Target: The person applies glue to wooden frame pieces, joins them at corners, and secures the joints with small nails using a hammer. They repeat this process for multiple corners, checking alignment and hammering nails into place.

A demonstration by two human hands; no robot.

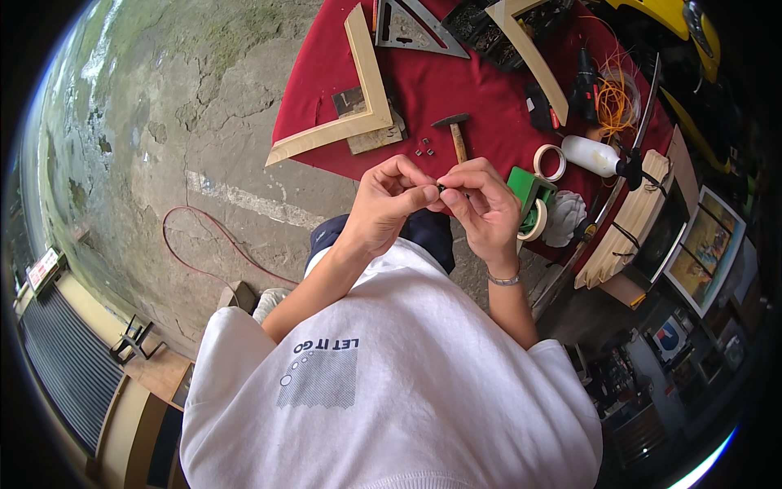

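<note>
Nearest to the camera, the left hand (389, 200) and the right hand (481, 204) meet in front of the chest, above the near edge of the table (489, 98). Both hands are closed in a pinch: thumb and fingertips press together on a small dark piece (441, 187) held between them. It is too small to tell what it is. A thin bracelet (505, 280) sits on the right wrist.

Just beyond the hands, on the red cloth of the table, a hammer (456, 134) with a wooden handle lies, and beside it a few small metal clips (423, 150) lie loose. Right of the hands there is a green tape dispenser (529, 191), a roll of pale tape (550, 162), a white crumpled cloth (564, 218) and a white bottle (593, 155) lying on its side, with a dark cap.

Further left, an L-shaped corner of light wooden frame (366, 98) rests over a small board. Behind it lies a grey metal triangle ruler (411, 28). A second wooden frame piece (533, 57) crosses a dark tray (481, 33); what the tray holds cannot be told. A bundle of orange wire (615, 102) lies at the far right.

On the right, off the table, a framed picture (707, 248) leans, with a stack of pale wooden strips (627, 232) tied by dark bands next to it. On the concrete floor at left, a red cable (216, 236) makes a curve.
</note>
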